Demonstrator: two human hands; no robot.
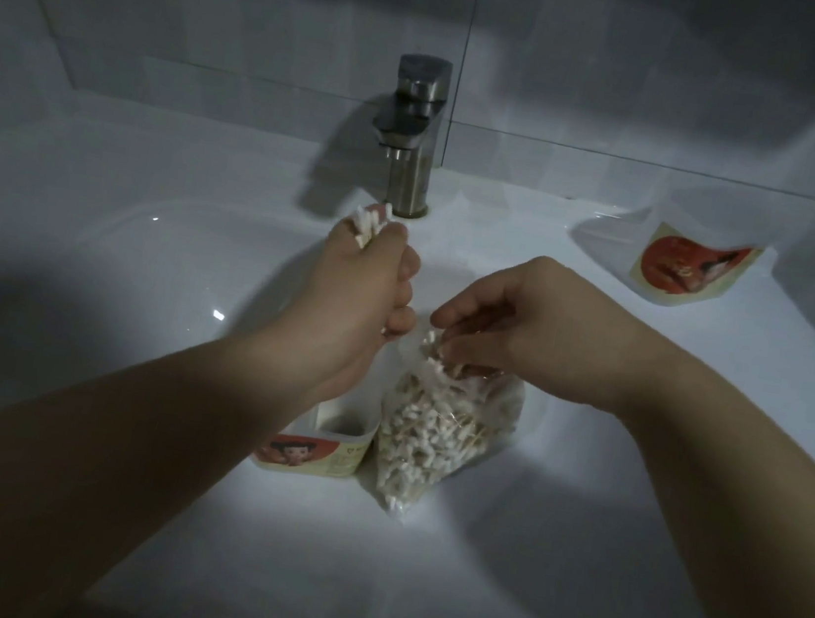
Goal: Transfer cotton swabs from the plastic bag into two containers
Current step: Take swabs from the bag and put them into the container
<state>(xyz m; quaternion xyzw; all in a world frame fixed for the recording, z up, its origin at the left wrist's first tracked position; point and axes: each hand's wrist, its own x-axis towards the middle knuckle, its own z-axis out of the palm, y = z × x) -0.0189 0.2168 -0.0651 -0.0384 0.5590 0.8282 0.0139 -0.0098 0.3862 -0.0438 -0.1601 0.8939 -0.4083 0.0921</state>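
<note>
Hands over sink point(140, 273) | left hand point(371, 293) fists a bundle of cotton swabs point(370, 223) near the tap point(412, 138) | right hand point(513, 317) pinches swabs at plastic bag point(436, 432) mouth | labelled container point(347, 438) just beside bag | I fear loose swabs slipping into the sink if that fist slackens.

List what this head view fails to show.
Near container interior: the wrist of the left hand covers most of it.
Its label text: too small and blurred.
Right hand: fingertips buried at the plastic bag mouth; pinching bag or cotton swabs, unclear.
Far container by the wall: too dim to see contents.
</note>
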